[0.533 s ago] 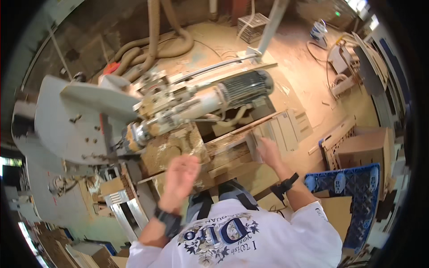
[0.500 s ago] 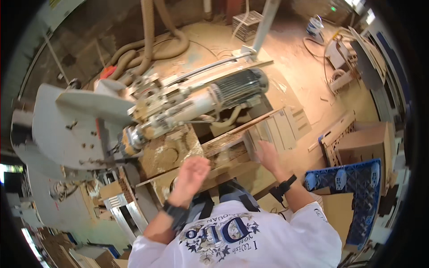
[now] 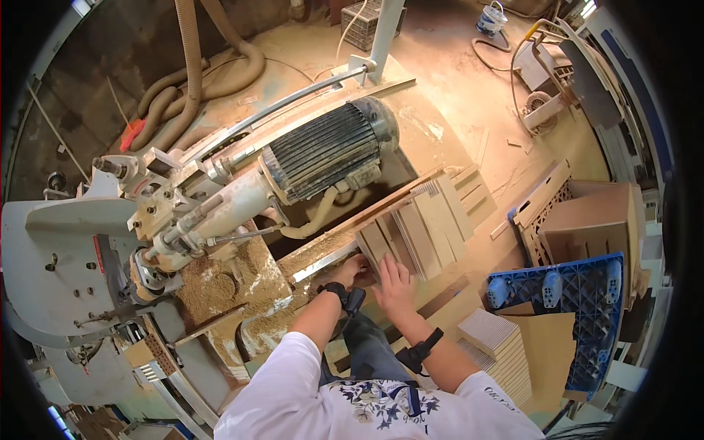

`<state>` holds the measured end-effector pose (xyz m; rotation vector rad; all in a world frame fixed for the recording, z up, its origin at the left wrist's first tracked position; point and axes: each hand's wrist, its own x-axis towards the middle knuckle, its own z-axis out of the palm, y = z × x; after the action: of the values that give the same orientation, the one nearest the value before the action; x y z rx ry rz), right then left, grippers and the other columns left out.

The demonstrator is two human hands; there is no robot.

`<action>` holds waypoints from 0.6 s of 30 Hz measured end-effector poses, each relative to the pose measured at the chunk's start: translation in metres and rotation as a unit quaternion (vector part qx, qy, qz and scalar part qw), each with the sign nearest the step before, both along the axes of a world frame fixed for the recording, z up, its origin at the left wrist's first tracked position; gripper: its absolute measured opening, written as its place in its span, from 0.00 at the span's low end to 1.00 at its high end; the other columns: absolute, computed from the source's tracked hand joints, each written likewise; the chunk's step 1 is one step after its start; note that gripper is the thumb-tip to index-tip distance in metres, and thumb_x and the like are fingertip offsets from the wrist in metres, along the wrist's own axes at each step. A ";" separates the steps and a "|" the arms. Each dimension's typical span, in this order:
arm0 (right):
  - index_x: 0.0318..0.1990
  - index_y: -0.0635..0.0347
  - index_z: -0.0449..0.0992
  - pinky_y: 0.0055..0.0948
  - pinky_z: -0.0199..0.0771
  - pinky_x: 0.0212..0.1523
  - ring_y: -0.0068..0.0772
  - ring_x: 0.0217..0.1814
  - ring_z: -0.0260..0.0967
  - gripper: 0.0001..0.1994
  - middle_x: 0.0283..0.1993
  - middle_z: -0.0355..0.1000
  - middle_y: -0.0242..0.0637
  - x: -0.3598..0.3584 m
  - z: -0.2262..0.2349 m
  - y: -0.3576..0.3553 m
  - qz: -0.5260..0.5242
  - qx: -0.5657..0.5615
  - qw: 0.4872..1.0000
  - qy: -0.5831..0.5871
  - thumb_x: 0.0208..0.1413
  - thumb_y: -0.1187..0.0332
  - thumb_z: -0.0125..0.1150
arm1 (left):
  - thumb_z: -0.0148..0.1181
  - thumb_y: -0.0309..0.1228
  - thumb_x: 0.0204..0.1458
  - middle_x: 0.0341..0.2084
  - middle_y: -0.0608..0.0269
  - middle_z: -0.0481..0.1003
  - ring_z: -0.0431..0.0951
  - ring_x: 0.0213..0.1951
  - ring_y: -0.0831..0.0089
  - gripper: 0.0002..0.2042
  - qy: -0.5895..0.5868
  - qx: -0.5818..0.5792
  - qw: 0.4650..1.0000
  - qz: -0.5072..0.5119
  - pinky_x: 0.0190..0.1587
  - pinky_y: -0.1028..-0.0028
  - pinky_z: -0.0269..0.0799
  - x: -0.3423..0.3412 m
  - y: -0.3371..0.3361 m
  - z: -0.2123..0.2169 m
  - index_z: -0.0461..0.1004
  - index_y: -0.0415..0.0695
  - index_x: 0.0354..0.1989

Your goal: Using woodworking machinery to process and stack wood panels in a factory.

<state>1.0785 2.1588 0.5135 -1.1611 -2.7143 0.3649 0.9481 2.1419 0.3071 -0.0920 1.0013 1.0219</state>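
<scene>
My left hand (image 3: 347, 273) is at the near left corner of a row of light wooden boards (image 3: 422, 231) lying beside the machine. Its fingers are partly hidden beneath my wrist and the board's edge. Against the near side of the same boards, my right hand (image 3: 396, 287) rests with its fingers stretched out over the closest board. I cannot make out whether the left fingers grip anything. A dark wrist strap (image 3: 345, 297) is on my left arm and another (image 3: 419, 350) on my right.
A large machine with a ribbed motor (image 3: 323, 150) spans the middle, its sawdust-covered bed (image 3: 213, 282) to the left. On the right are a stack of boards (image 3: 506, 359), a blue plastic pallet (image 3: 598, 315) and a cardboard box (image 3: 587, 227). Thick hoses (image 3: 187, 73) hang behind.
Both hands, raised and apart before, have come together at the near end of the boards. My view has shifted right, and the stack at lower right now shows.
</scene>
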 end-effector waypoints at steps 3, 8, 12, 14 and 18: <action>0.55 0.63 0.62 0.40 0.58 0.50 0.43 0.57 0.55 0.37 0.62 0.55 0.40 -0.014 0.008 -0.005 0.013 -0.013 1.000 0.008 0.31 0.65 0.68 | 0.43 0.31 0.57 0.36 0.61 0.73 0.74 0.38 0.73 0.10 -0.090 0.094 0.991 0.039 0.34 0.75 0.71 -0.017 -0.019 -0.012 0.70 0.41 0.39; 0.55 0.53 0.65 0.42 0.56 0.58 0.47 0.60 0.53 0.34 0.61 0.55 0.42 -0.009 0.044 -0.014 0.066 0.005 0.998 0.012 0.34 0.68 0.67 | 0.47 0.24 0.49 0.26 0.66 0.73 0.72 0.28 0.76 0.06 -0.070 -0.020 0.996 0.059 0.31 0.78 0.71 -0.002 -0.049 0.079 0.72 0.42 0.30; 0.51 0.50 0.69 0.39 0.61 0.54 0.49 0.57 0.58 0.28 0.59 0.57 0.47 -0.025 0.085 -0.029 0.137 -0.035 0.983 0.115 0.36 0.74 0.63 | 0.53 0.25 0.49 0.36 0.65 0.73 0.73 0.36 0.72 0.08 -0.131 0.132 0.972 0.140 0.42 0.75 0.69 -0.011 -0.120 0.129 0.72 0.43 0.38; 0.50 0.51 0.71 0.39 0.62 0.53 0.50 0.55 0.59 0.26 0.57 0.59 0.48 -0.018 0.118 -0.031 0.166 -0.018 0.979 0.116 0.37 0.76 0.62 | 0.54 0.27 0.49 0.40 0.68 0.71 0.71 0.40 0.74 0.12 -0.148 0.133 0.972 0.127 0.45 0.75 0.66 -0.017 -0.122 0.179 0.70 0.45 0.43; 0.51 0.52 0.70 0.40 0.63 0.52 0.52 0.53 0.60 0.26 0.56 0.59 0.48 -0.056 0.203 -0.044 0.266 0.042 0.953 0.135 0.38 0.78 0.60 | 0.53 0.34 0.53 0.43 0.69 0.67 0.67 0.46 0.77 0.19 -0.081 0.163 0.969 0.167 0.46 0.74 0.66 -0.052 -0.144 0.253 0.62 0.46 0.54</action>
<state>1.0225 2.1148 0.7162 -0.3065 -2.7160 0.4323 0.8965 1.9981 0.5603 -0.0727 0.6683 1.4529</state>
